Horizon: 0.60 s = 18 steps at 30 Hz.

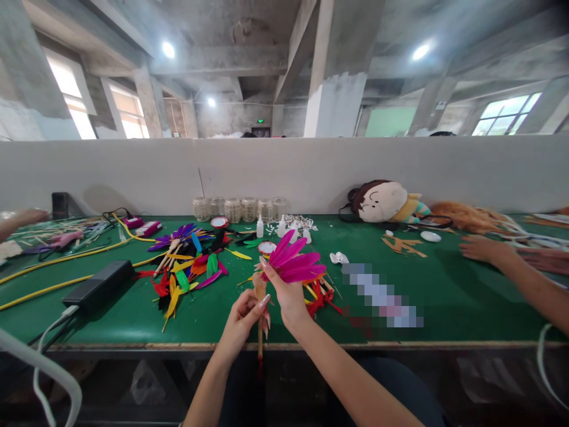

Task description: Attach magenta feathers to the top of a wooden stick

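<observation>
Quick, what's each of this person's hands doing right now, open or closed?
Left hand: closed, holding a wooden stick.
Right hand: closed, pinching magenta feathers.

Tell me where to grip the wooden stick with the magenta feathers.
Grip the stick by its shaft below the magenta feathers, coming from the near side, as the left hand does. It stands nearly upright with its lower end free, and the feathers fan out on top, so they would likely bend under a grip.
</observation>
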Tool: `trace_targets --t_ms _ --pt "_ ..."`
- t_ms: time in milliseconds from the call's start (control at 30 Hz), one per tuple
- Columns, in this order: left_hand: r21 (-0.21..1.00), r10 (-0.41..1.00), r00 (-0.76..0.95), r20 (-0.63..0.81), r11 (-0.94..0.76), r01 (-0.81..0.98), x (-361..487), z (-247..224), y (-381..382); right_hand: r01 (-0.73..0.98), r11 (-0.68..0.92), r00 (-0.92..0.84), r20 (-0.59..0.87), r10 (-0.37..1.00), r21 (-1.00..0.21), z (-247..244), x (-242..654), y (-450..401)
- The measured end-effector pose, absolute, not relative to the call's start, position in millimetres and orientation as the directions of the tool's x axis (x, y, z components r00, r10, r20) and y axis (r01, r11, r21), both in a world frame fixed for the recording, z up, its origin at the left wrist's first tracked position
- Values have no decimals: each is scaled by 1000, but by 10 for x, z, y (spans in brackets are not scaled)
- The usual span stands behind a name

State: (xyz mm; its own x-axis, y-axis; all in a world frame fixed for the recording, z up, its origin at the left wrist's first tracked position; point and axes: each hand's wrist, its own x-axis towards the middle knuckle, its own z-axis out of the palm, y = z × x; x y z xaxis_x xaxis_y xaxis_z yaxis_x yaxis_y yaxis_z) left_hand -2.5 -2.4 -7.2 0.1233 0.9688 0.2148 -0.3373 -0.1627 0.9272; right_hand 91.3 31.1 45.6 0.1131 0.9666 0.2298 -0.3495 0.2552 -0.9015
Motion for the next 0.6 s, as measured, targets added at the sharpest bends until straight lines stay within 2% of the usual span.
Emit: trace_targets --t_ms 600 --pt "927 973 106 205 -158 -340 -17 -41 -37 -368 243 77 231 970 -897 510 922 289"
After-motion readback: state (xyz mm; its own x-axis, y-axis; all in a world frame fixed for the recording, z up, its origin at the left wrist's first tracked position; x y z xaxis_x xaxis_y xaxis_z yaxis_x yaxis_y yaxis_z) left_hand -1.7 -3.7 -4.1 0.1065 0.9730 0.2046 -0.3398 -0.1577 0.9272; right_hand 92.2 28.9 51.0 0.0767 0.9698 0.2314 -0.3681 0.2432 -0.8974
